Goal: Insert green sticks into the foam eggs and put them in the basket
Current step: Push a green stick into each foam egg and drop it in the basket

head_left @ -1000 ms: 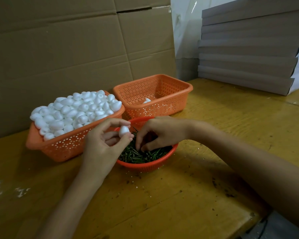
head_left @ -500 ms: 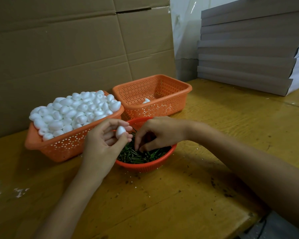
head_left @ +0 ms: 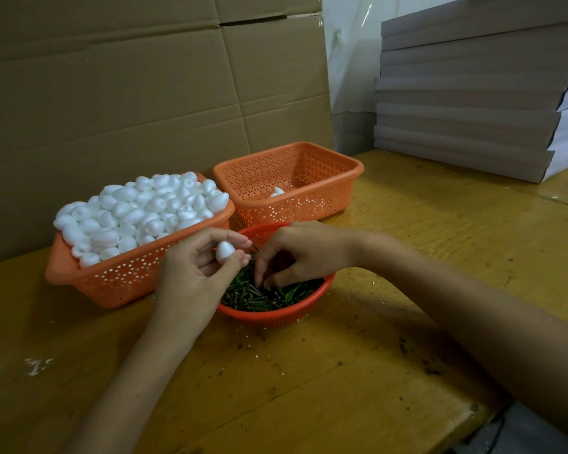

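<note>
We're early in the job, by the look of it. Our left hand [head_left: 194,276] is curled around one small white foam egg [head_left: 224,252], pinching it between thumb and fingertips just above the near rim of the round red plastic bowl [head_left: 276,314], and no stick shows in that egg yet. Our right hand [head_left: 295,253] is arched over the bowl with its fingertips [head_left: 262,283] down among the loose green sticks [head_left: 253,298]. The fingers are bent as if to pick, but we can't tell whether a stick is actually caught between them. To the left, the rectangular orange perforated plastic basket [head_left: 128,276] is piled well over its rim with a heap of plain white foam eggs [head_left: 138,211], so nearly all the supply is waiting. Behind the bowl, the second orange perforated basket [head_left: 309,204] holds only a small white shape or two [head_left: 277,192] at its bottom, probably finished eggs, though any stick is too small to see. We reckon almost everything is left to do, with this egg next in line on the wooden desk [head_left: 309,388].
</note>
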### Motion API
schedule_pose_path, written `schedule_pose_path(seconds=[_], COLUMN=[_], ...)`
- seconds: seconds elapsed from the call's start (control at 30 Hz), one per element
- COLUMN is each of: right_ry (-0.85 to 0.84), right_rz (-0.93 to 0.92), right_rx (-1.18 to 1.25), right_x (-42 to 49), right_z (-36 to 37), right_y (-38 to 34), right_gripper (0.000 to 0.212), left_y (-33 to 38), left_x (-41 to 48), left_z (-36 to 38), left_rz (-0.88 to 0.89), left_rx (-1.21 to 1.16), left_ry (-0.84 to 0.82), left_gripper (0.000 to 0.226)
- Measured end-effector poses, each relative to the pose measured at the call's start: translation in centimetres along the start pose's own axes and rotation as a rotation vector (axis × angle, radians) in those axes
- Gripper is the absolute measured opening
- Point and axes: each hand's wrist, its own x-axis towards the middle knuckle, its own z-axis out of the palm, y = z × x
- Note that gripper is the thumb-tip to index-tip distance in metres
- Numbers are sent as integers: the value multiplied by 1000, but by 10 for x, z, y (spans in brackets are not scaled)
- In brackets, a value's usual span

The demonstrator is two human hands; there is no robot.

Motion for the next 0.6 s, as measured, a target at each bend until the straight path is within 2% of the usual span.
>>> schedule_pose_path(seconds=[0.43, 0.6], right_ry=[3, -4], right_rz=[-8, -4], right_rx=[8, -1], right_x=[0, 1], right_z=[0, 1], right_y=[0, 1], right_gripper=[23, 22], left_y=[-2, 3], left_x=[1, -1], left_z=[2, 2], left_rz=[14, 12], left_rx=[-6, -84], left_ry=[55, 34], left_gripper=[42, 32])
